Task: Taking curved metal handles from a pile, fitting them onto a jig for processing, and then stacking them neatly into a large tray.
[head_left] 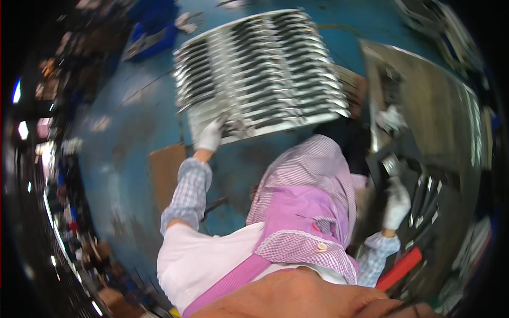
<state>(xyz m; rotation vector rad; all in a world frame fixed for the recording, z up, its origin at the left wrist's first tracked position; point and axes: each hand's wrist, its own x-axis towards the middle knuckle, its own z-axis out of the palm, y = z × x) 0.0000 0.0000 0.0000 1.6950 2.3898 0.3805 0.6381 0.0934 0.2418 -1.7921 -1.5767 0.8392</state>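
Observation:
My left hand (pixel 208 137), in a white glove, reaches to the near left corner of a broad pallet-like layer of shiny metal strips (pixel 260 74) set out in rows. Its fingertips meet some dark grey metal pieces (pixel 237 127) there; blur hides whether they grip one. At the right, my gloved right hand (pixel 397 204) is closed, with its fingers at the end of a small shiny metal piece (pixel 391 165). Behind that piece is a dark square plate (pixel 377 168) on the worktable. Both forearms wear checked sleeve covers.
The worktable (pixel 442 100) on the right carries a crumpled white cloth (pixel 391 120), dark metal bars (pixel 421 199) and a red object (pixel 400 269). Brown cardboard (pixel 167 172) lies on the blue floor (pixel 124 180) at left. A blue bin (pixel 154 29) stands far left.

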